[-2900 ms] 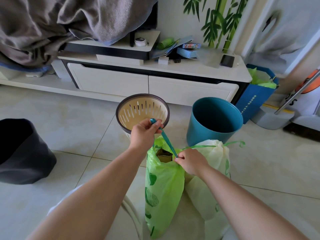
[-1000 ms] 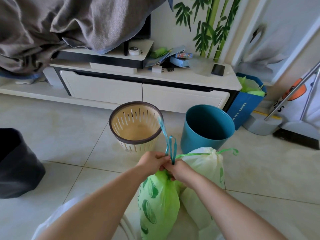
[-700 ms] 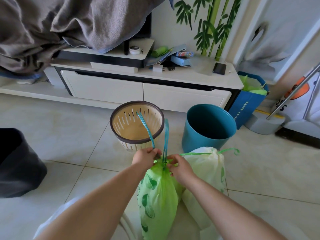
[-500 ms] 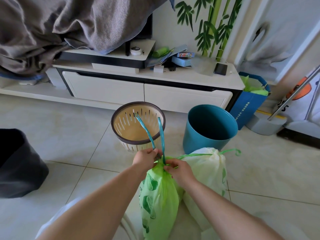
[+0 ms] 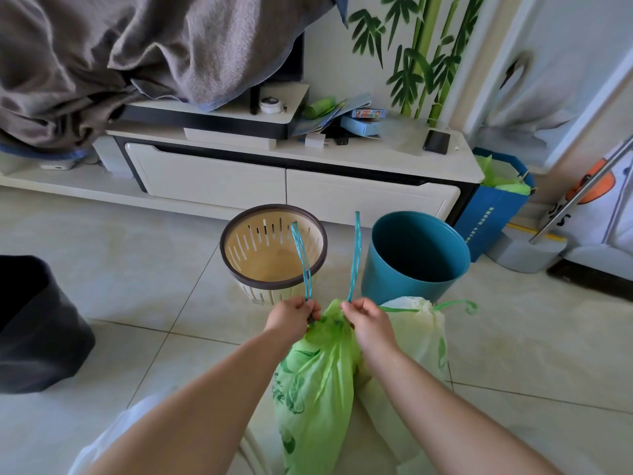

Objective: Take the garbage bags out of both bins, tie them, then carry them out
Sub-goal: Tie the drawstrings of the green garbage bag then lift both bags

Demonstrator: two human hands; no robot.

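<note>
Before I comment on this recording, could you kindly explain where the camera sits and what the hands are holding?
There is no machine here: a person wears one camera on the head, looking down at their own bare hands. The left hand and right hand each pinch an end of the teal drawstring at the gathered neck of a green garbage bag. A paler bag, its mouth drawn shut, stands beside it on the tiled floor. Behind stand a slotted beige bin and a teal bin, both without bags.
</note>
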